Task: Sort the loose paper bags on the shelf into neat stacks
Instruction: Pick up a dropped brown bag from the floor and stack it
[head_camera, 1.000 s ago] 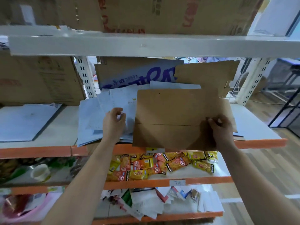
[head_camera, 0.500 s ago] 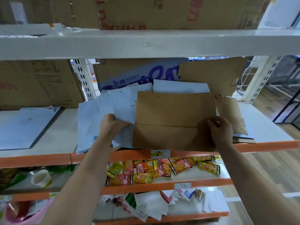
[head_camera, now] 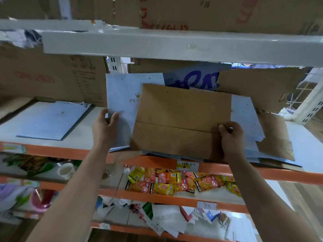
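Shelf [head_camera: 83, 136]: L hand [head_camera: 104, 127] grips white bags [head_camera: 122, 95], R hand [head_camera: 230, 138] pinches brown bag [head_camera: 181, 116].

Bare forearms [head_camera: 73, 186], bare hands [head_camera: 104, 127]

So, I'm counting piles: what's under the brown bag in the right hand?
Beneath the brown bag, pale blue bags fan out, showing at its left, right and front edges. How many it covers is hidden.
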Tool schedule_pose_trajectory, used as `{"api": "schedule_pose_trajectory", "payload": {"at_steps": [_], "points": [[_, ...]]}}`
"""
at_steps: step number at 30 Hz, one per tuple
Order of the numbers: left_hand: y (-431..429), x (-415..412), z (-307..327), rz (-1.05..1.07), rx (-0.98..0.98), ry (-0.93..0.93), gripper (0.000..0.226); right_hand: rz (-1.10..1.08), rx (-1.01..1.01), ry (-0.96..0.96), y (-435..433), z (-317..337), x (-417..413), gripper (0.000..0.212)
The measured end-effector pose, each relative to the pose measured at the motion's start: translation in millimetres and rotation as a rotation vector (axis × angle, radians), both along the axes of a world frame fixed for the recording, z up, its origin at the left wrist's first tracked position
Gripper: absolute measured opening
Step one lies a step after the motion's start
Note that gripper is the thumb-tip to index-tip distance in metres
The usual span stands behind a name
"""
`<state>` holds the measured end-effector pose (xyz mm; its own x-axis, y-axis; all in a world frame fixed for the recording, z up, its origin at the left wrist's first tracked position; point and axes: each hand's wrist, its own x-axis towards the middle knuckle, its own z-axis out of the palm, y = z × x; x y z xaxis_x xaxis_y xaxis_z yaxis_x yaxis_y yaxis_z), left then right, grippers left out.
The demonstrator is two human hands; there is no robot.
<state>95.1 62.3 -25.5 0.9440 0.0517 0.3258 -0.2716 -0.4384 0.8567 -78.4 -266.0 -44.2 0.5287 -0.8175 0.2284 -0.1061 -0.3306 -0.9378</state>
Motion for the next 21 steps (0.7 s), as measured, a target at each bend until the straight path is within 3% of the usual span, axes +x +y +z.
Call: {"api": "schedule_pose_trajectory", "payload": {"at_steps": [6, 9, 13, 21], "points": [[76, 8, -10, 0.145, 0.04, 0.038, 0.04, 0.092, 0.026, -0.022, 51, 11, 38, 0.002], [119, 16, -13, 0.161, -0.052, 0.111, 0.048, 0.123, -0.001, -0.05, 89, 21, 62, 0.012], [182, 36, -9, 0.145, -0.117, 0.122, 0.051, 0.133, 0.003, -0.04, 147, 28, 93, 0.014], [289, 86, -3, 0.03, -0.024, 0.106, 0.05, 0.141, 0.08, -0.046, 272, 11, 134, 0.016]]}}
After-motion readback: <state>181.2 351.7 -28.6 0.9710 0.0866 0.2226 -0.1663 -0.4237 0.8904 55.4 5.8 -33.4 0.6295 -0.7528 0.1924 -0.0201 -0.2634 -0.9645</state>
